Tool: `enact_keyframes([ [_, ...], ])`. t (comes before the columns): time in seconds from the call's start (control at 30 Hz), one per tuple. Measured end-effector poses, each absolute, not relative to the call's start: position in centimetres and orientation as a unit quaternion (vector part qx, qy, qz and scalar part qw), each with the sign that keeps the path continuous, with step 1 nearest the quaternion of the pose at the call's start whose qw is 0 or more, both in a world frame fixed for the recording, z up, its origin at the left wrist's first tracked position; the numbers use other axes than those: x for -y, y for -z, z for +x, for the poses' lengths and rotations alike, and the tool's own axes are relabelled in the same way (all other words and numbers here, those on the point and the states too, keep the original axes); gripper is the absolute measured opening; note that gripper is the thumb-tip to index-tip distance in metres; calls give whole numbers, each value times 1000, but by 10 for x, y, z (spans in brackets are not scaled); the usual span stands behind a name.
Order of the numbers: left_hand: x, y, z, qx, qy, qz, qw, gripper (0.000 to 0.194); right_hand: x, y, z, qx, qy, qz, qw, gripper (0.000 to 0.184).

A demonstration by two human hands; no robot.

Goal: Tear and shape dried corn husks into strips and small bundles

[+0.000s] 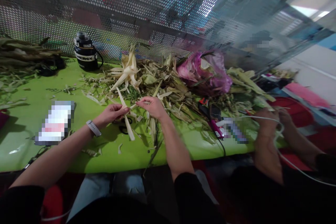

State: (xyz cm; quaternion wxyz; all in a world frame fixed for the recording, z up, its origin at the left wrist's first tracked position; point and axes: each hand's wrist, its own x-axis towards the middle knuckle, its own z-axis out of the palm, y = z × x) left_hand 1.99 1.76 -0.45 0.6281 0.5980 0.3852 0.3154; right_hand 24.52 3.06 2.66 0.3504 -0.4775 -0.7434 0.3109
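Over the green tabletop [110, 159], my left hand [115, 112] pinches a pale corn husk strip [129, 127] that slants from upper left to lower right. The fingers of my right hand [152, 106] are closed on a second husk piece that crosses the first one, forming a rough cross between the hands. Just beyond them stands a pale husk figure [129, 71] with pointed, star-like ends. A heap of dried corn husks [170, 92] spreads behind and to the right of my right hand. Small husk scraps lie below both hands.
A phone [56, 122] lies left of my left forearm. Farther back stand a black bottle [86, 54] and a perforated metal panel [147, 17]. A pink plastic bag [207, 71], scissors-like tools and another phone [236, 129] lie rightward, near another person's hands [270, 117].
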Motion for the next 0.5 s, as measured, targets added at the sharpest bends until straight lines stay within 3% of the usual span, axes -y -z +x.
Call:
enact_keyframes([
  [0.27, -8, 3, 28, -342, -249, 728, 540, 44, -23, -29, 233, 793, -194, -445, 369, 30],
  [0.5, 0, -4, 34, -328, -237, 720, 564, 43, -23, -17, 218, 767, -329, -403, 376, 36],
])
